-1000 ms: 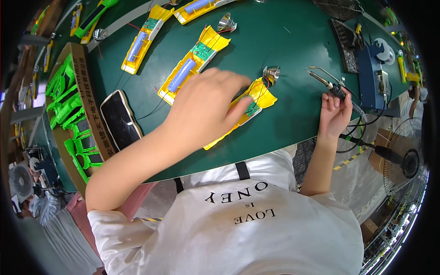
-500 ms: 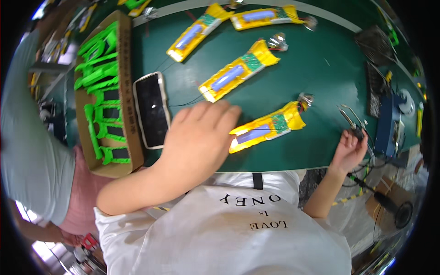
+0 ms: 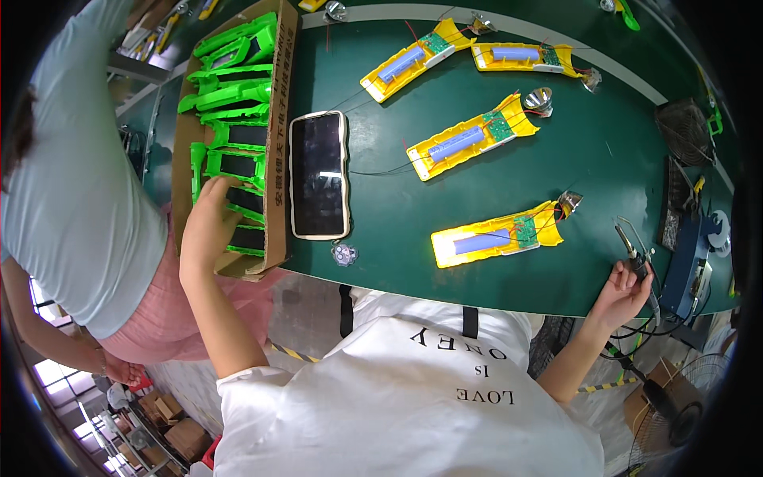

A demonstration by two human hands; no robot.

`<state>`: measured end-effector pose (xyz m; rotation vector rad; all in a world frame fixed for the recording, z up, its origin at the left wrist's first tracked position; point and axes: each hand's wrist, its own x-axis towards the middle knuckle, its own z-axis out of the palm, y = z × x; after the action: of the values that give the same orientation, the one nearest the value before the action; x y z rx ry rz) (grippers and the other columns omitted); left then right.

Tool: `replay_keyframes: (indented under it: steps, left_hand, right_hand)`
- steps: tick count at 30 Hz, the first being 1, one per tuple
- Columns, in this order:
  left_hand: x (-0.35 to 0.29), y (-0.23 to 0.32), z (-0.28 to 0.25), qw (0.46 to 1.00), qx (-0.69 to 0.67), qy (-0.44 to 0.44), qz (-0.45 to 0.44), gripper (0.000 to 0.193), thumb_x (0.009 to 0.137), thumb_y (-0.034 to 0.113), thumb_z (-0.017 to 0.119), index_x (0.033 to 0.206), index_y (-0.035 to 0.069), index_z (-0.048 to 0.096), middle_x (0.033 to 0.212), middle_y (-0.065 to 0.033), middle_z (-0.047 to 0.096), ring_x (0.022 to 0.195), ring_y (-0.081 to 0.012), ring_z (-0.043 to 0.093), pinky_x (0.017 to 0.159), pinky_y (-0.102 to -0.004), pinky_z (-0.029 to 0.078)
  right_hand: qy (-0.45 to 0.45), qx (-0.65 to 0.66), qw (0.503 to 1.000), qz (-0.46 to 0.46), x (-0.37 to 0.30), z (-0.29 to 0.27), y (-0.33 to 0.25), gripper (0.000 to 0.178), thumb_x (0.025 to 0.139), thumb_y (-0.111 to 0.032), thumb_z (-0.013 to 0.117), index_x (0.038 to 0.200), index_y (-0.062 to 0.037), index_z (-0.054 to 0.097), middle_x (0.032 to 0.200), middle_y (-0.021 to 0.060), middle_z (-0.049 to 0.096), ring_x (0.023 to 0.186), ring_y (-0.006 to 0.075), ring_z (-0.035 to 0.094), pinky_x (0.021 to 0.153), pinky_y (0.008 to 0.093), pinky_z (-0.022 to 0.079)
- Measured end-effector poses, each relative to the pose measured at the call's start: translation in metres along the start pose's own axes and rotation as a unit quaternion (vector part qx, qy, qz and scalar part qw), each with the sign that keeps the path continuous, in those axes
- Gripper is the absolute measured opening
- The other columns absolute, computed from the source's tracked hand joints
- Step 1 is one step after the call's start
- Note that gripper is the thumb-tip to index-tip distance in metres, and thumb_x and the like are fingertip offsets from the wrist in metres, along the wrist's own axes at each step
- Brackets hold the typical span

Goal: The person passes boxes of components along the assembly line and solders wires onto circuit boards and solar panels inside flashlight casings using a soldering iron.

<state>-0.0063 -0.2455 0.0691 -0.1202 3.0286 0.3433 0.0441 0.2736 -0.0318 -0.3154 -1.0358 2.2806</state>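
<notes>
My left hand (image 3: 208,230) is in the cardboard box (image 3: 276,171) at the left, fingers and thumb bent around the edge of one green plastic housing (image 3: 245,203); the fingertips are partly hidden. Several like housings with dark panels stand in a row there. At the bench's right side my right hand (image 3: 621,296) holds a soldering iron (image 3: 633,253), its tip pointing up and away. Between my hands lies a yellow lamp housing (image 3: 441,250), open side up, with a blue cylindrical battery (image 3: 482,241), a green circuit board (image 3: 524,231) and a wired silver reflector (image 3: 569,203).
More open yellow housings (image 3: 429,168) lie farther back on the green bench (image 3: 381,278). A phone-like device (image 3: 319,179) with a pale case rests beside the box, black leads near it. A blue soldering station (image 3: 685,266) stands at right. Another person (image 3: 87,215) is at the left.
My left hand has moved left from beside the nearest yellow housing into the box of green housings. My right hand keeps the soldering iron. The view has shifted leftward.
</notes>
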Motion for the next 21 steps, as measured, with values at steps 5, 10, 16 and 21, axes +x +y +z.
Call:
replay_keyframes:
  steps: [5, 10, 16, 21]
  left_hand:
    - [0.002, -0.006, -0.012, 0.996, 0.069, 0.052, -0.006, 0.016, 0.068, 0.003, 0.057, 0.082, 0.003, 0.048, 0.079, -0.0111, 0.054, 0.067, -0.0277, 0.052, 0.06, -0.0338, 0.041]
    - [-0.018, 0.022, -0.045, 0.94, 0.158, 0.299, 0.045, 0.013, 0.071, 0.002, 0.055, 0.084, 0.004, 0.055, 0.074, -0.0092, 0.055, 0.065, -0.0244, 0.052, 0.058, -0.0321, 0.04]
    - [-0.012, 0.104, -0.049, 0.894, 0.178, 0.307, 0.275, 0.028, 0.056, 0.003, 0.053, 0.083, 0.007, 0.061, 0.076, -0.0041, 0.056, 0.066, -0.0179, 0.052, 0.059, -0.0294, 0.039]
    - [0.022, 0.166, -0.006, 0.831, 0.135, 0.216, 0.494, 0.02, 0.054, 0.014, 0.054, 0.072, 0.009, 0.059, 0.086, -0.001, 0.056, 0.075, -0.0156, 0.053, 0.061, -0.0271, 0.039]
  right_hand:
    - [-0.02, 0.005, 1.0, -0.002, -0.001, 0.001, -0.002, 0.026, 0.086, -0.02, 0.039, 0.095, 0.0018, 0.049, 0.055, -0.0012, 0.031, 0.053, 0.0083, 0.03, 0.069, 0.0276, 0.033]
    - [0.013, -0.011, 1.0, 0.012, -0.001, 0.006, 0.001, 0.024, 0.086, -0.02, 0.04, 0.094, 0.0014, 0.048, 0.055, -0.0005, 0.032, 0.052, 0.0085, 0.031, 0.07, 0.029, 0.034]
    - [0.0, 0.006, 1.0, 0.001, 0.0, 0.0, -0.004, 0.024, 0.085, -0.02, 0.041, 0.093, 0.0012, 0.048, 0.054, -0.0001, 0.033, 0.052, 0.0089, 0.031, 0.071, 0.0292, 0.034]
    - [0.011, 0.0, 1.0, 0.005, -0.001, 0.003, 0.0, 0.024, 0.085, -0.02, 0.041, 0.092, 0.0015, 0.05, 0.056, -0.0013, 0.034, 0.051, 0.0072, 0.031, 0.069, 0.0273, 0.036]
